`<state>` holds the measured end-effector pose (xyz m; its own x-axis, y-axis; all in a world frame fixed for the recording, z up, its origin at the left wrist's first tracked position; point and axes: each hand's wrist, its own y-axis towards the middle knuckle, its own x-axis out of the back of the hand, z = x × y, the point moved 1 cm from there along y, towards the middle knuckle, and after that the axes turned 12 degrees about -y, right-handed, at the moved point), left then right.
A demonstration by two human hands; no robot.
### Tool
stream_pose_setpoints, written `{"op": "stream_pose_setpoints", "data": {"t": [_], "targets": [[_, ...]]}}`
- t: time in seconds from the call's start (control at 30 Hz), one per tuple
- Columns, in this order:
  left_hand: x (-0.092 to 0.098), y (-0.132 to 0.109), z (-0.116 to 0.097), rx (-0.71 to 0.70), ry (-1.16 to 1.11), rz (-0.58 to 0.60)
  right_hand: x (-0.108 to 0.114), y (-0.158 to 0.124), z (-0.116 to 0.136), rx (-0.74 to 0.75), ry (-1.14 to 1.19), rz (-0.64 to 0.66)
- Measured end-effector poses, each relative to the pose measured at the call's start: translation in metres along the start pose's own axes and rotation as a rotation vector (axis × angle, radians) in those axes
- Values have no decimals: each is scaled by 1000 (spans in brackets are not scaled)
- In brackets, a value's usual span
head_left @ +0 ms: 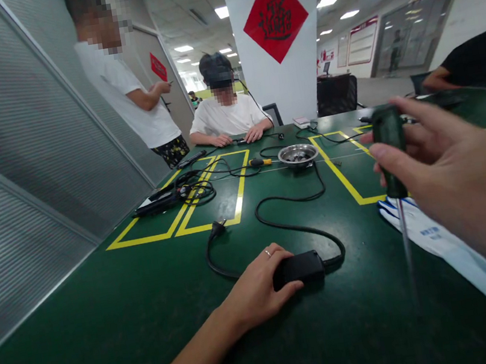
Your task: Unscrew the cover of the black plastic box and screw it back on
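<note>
My left hand (259, 289) rests on the green table and grips the left end of a black power adapter (299, 268). Its black cable (286, 224) loops away to a plug (217, 228). My right hand (443, 176) is raised above the table and closed round the dark handle of a screwdriver (391, 151). The thin metal shaft points straight down, its tip near the table to the right of the adapter.
A white glove (444, 243) lies under my right hand. A metal bowl (298, 153), a yellow-handled tool (261, 161) and tangled cables (193, 189) lie farther back. A seated person (228, 117) works opposite; another stands at left, a third sits far right. Yellow tape (239, 191) marks the table.
</note>
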<state>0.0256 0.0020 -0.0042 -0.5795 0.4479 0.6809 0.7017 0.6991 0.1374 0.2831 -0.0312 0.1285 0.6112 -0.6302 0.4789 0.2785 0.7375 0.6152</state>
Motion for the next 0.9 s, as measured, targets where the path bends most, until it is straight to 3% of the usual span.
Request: {"op": "stream_pose_setpoints", "data": {"t": [0.1,0.23,0.37,0.53,0.67,0.9], "targets": [[1,-1,-3,7,32,29,-24,-14,-56,-4,-466,183],[0,-2,-1,14,90,52,-57,-46,-108,29,-594,322],[-1,-1,3,23,108,41,-72,-67,-129,45,-674,396],[-1,0,4,19,109,51,-75,-73,-135,73,-707,432],[-3,-1,1,22,101,56,-71,-71,-119,147,-635,417],[-5,-1,-1,0,109,51,-71,-95,-80,413,-288,691]]}}
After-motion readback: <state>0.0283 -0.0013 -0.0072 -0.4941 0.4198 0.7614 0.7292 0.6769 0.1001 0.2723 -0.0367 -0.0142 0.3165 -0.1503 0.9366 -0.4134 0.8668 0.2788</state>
